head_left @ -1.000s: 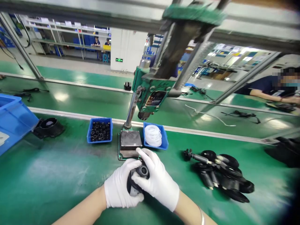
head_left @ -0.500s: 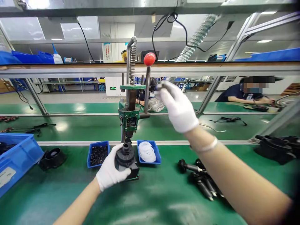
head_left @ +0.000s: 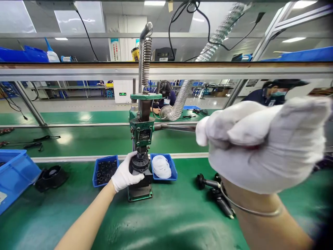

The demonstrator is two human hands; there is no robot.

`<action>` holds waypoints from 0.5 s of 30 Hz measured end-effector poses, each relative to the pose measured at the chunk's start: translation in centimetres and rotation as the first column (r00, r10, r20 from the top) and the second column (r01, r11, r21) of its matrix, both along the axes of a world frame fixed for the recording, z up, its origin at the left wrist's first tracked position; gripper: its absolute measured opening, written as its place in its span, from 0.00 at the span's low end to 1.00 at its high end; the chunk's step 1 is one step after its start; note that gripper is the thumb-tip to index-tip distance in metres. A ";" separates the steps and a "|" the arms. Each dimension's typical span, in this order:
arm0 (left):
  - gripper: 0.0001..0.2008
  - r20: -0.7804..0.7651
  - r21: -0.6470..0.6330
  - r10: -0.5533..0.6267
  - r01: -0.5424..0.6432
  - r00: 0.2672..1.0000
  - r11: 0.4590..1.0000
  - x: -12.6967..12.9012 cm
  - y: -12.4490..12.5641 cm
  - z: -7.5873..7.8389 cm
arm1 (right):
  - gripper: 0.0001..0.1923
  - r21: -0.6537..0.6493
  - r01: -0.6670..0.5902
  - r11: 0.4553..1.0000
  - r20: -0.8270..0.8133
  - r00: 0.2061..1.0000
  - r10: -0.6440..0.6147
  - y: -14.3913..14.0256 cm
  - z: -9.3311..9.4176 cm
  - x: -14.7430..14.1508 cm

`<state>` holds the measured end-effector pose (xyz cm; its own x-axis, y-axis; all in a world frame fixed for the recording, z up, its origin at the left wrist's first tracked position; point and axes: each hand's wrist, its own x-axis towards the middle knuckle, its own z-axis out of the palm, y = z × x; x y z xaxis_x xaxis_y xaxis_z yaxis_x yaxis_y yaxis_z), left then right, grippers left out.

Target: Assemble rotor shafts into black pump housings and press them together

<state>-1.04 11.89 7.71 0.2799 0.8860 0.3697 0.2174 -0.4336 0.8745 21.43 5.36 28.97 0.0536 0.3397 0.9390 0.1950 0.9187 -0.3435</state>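
Black plastic housing (head_left: 140, 164) sits on the base of our green hand press (head_left: 142, 132), directly under the ram. It's round and ribbed, stepped like stacked rings, with a narrower collar on top that meets the ram tip. Matte finish, no markings we can make out.

Our left hand (head_left: 125, 175), in a white glove, is cupped around the housing's left side, thumb along the front and fingers curled behind it. Our right hand (head_left: 262, 146), also gloved, is closed tight in a fist around the press lever (head_left: 177, 127), which sticks out horizontally from the press head towards the camera; the knob end is hidden inside the fist. A thin bangle sits on that wrist.

On the green counter (head_left: 78, 194), a small blue tray of black rings (head_left: 104, 171) lies just left of the press, and a blue tray of white rings (head_left: 163, 166) is just right of it. A pile of black parts (head_left: 215, 192) lies further right, partly behind our right wrist. One more black housing (head_left: 51, 176) sits by a large blue bin (head_left: 14, 175) at far left.
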 end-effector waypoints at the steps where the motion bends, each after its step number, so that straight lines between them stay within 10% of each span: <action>1: 0.41 -0.009 0.002 0.005 -0.005 1.000 1.000 0.0 0.0 0.1 | 0.25 0.050 -0.024 0.998 -0.051 0.998 0.027 -0.1 -0.4 -0.2; 15: 0.41 -0.112 0.004 -0.001 0.002 0.994 1.000 -0.7 -0.3 0.5 | 0.21 0.148 -0.159 0.976 -0.253 0.948 0.192 -0.8 -2.5 -1.8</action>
